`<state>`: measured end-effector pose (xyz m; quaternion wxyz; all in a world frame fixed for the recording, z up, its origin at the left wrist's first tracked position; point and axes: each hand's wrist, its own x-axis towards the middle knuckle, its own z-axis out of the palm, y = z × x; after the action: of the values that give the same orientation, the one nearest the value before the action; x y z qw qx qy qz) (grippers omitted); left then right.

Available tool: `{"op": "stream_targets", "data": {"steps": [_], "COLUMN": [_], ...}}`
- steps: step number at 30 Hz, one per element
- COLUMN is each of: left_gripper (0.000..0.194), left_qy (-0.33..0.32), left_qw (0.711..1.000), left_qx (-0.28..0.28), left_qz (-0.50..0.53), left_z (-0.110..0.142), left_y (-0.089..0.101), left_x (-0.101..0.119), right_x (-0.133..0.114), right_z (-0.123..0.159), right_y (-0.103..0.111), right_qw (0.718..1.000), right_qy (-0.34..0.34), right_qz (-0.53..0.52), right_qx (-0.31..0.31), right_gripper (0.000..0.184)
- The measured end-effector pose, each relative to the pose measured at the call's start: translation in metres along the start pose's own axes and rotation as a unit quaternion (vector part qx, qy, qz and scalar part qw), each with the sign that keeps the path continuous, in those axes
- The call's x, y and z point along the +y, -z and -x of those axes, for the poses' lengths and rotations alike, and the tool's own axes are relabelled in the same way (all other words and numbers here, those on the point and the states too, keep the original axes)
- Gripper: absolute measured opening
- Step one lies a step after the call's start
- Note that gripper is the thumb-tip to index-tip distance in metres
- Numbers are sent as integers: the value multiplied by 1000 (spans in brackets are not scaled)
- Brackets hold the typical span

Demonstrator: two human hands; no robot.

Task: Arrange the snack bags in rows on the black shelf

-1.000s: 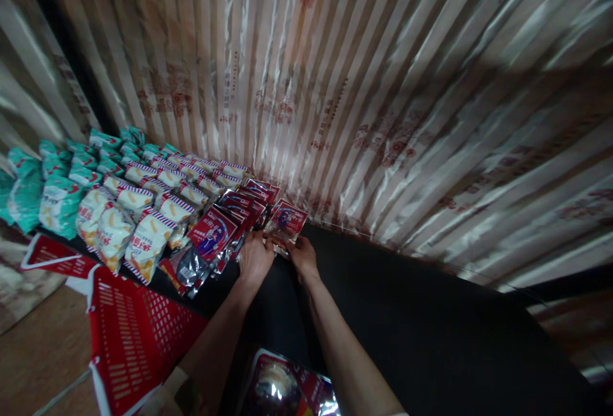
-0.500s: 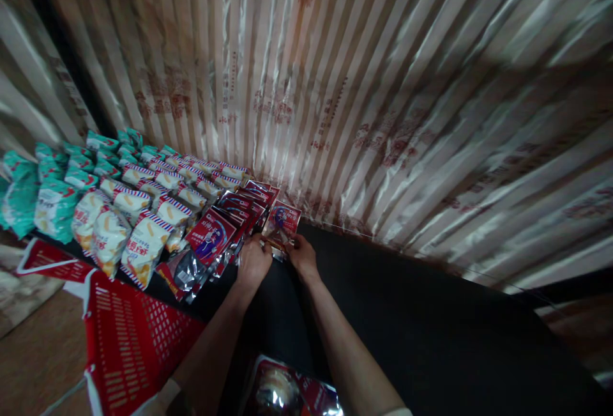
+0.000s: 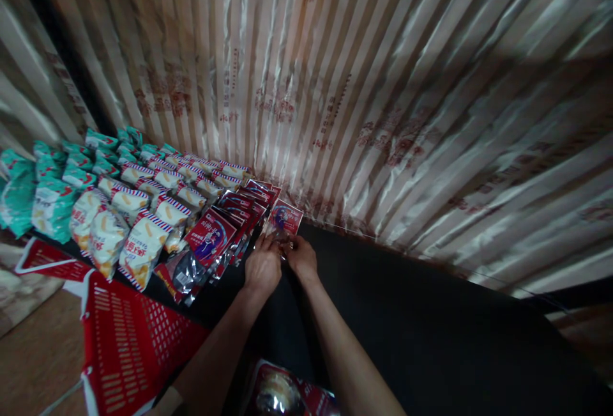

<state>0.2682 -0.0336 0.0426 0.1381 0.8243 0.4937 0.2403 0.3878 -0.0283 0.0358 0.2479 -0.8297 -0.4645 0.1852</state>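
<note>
A person's two bare hands meet over a small red packet [image 3: 286,215] on a dark table [image 3: 383,294], just right of a group of similar red packets [image 3: 209,237]. The left hand [image 3: 263,266] has its fingers over the packet's lower left part; whether they grip or merely press cannot be told. The right hand [image 3: 303,258], close beside it, appears to pinch the lower right corner between thumb and fingers. Held low, the packet shows its printed upper face uncovered, tilted toward the person; the two-sided hold probably serves to keep the slick, limp wrapper straight.

To the left, the similar packets overlap in tilted rows, apparently propping one another, since such thin wrappers would hardly stand alone. Beyond them, white snack bags [image 3: 146,246] with striped edges stand in rows, and green bags [image 3: 52,208] fill the far left, each kind grouped together, printed sides mostly facing near, perhaps so that they can be told apart at a glance.

A red basket [image 3: 124,333] sits at the near left, below the table's edge. Another packet [image 3: 278,393] shows at the near edge, its support hidden. A ridged, shiny wall covering [image 3: 287,84] rises behind.
</note>
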Motion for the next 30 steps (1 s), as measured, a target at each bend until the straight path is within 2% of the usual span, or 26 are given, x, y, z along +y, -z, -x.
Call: {"op": "stream_targets", "data": {"steps": [3, 5, 8, 10, 12, 18, 24, 30], "left_gripper": [35, 33, 34, 36, 38, 37, 35, 36], "left_qy": [5, 9, 17, 17, 15, 26, 56, 54], "left_qw": [1000, 1000, 1000, 1000, 1000, 1000, 998, 995], "left_qx": [-10, -9, -9, -13, -19, -13, -5, -19], "left_qz": [7, 13, 18, 15, 10, 3, 35, 87], "left_z": [-1, -2, -4, -4, -5, -5, -8, -12], "left_y": [-2, -2, -2, -2, -3, -7, -9, -13], "left_x": [-2, -2, 0, 0, 0, -5, -8, -13], "right_x": [2, 3, 1, -3, -7, -11, -13, -14], "right_z": [1, 2, 0, -4, -10, -27, -26, -25], "right_y": [-2, -3, -5, -7, -11, -21, -17, -18], "right_qw": [1000, 996, 978, 965, 962, 964, 982, 986], "right_qy": [-1, 27, 143, 212, 238, 232, 147, 131], "right_qz": [22, 47, 64, 61, 70, 127, 121, 105], "right_qx": [19, 66, 138, 139, 112, 13, -4, -11], "right_gripper": [32, 33, 36, 39, 43, 41, 43, 43]}}
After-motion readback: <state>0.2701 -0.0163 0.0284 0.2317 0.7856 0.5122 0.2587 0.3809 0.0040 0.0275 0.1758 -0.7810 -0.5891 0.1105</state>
